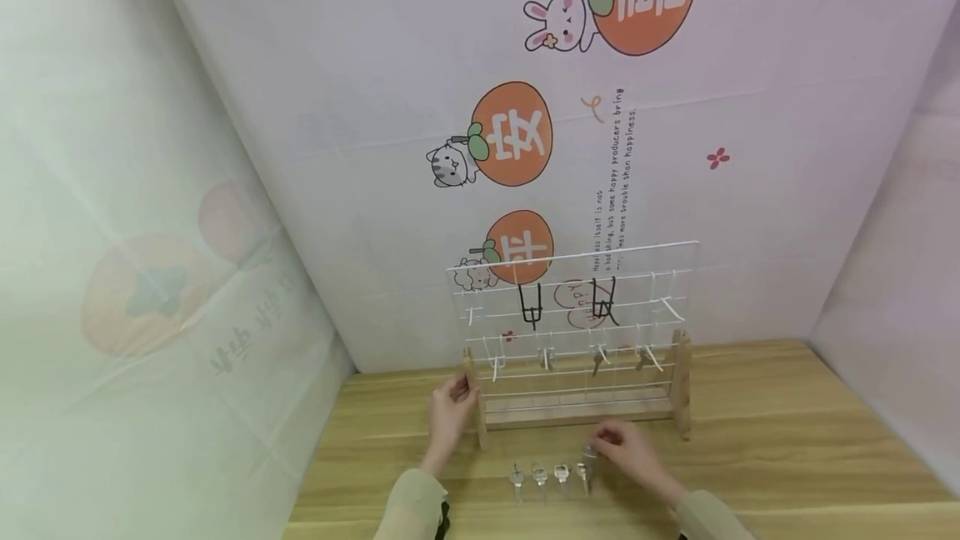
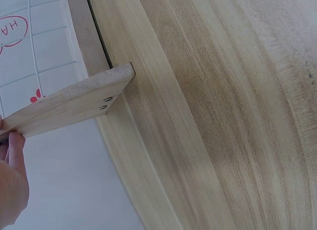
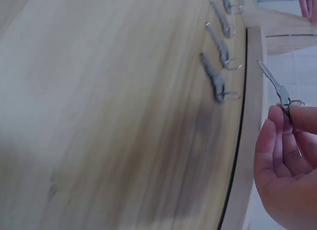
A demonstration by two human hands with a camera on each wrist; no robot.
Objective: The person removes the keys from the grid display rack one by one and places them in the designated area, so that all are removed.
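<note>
My left hand (image 1: pixel 452 415) holds the left wooden upright (image 1: pixel 477 407) of a white wire rack; in the left wrist view its fingers lie against the edge of that upright (image 2: pixel 64 104). In front of the rack's base bar (image 1: pixel 577 415), my right hand (image 1: pixel 630 450) pinches a silver key (image 3: pixel 281 91) by its head, between thumb and fingers. A small ring is on that key, and its blade points away from the fingertips. Several more silver keys (image 3: pixel 216 83) with rings lie in a row on the wooden tabletop, left of the right hand in the head view.
White hooks (image 1: pixel 666 309) and black hooks (image 1: pixel 531 311) stick out from the wire grid. Some keys (image 1: pixel 597 362) hang on the lower row of hooks. The rack's right upright (image 1: pixel 681 386) stands on the wooden table (image 1: pixel 780 440). Printed cloth (image 1: pixel 390 215) hangs behind.
</note>
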